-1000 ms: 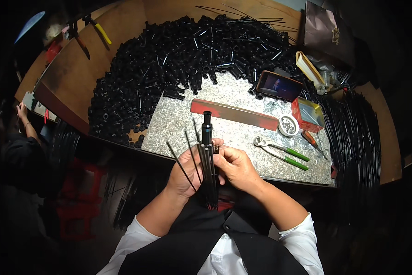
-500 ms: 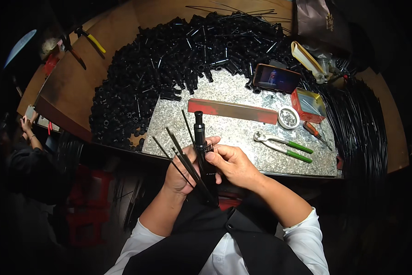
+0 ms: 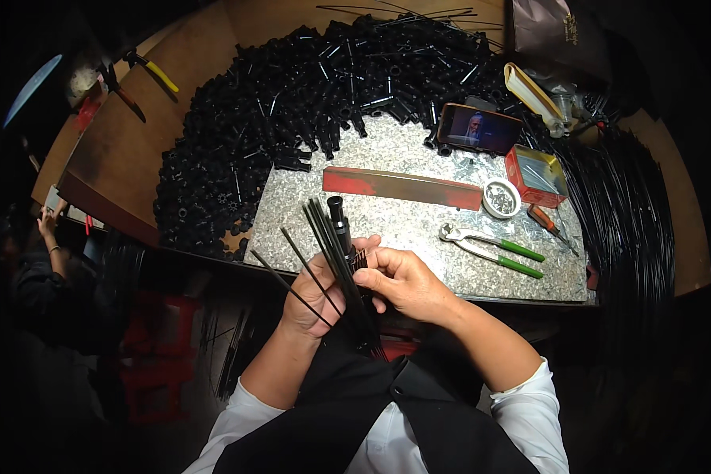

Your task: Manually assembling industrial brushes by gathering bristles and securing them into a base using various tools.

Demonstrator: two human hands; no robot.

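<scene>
Close to my body, just off the table's near edge, I hold a black umbrella runner (image 3: 337, 212) upright between both hands. My left hand (image 3: 296, 316) is closed around its lower part. Thin black ribs (image 3: 321, 229) fan out beside the runner, most in a tight bundle and two splayed to the left across my left palm. My right hand (image 3: 409, 286) pinches at the runner's side with thumb and forefinger, where short rib or wire ends show. The exact joint under those fingertips is hidden.
A heap of black runners (image 3: 237, 134) fills the table's far and left side. On the speckled board (image 3: 418, 237) lie a red-brown bar (image 3: 403, 188), green-handled pincers (image 3: 501, 251), a white bowl (image 3: 518, 204), a screwdriver (image 3: 545, 221) and a phone (image 3: 479, 129). Black rods (image 3: 632, 213) stack right; a co-worker's hand (image 3: 49, 225) shows left.
The ribs have swung up and gathered closer against the runner, which has shifted slightly left and down. My right hand stays pinched in place. At left, the co-worker's hands have moved.
</scene>
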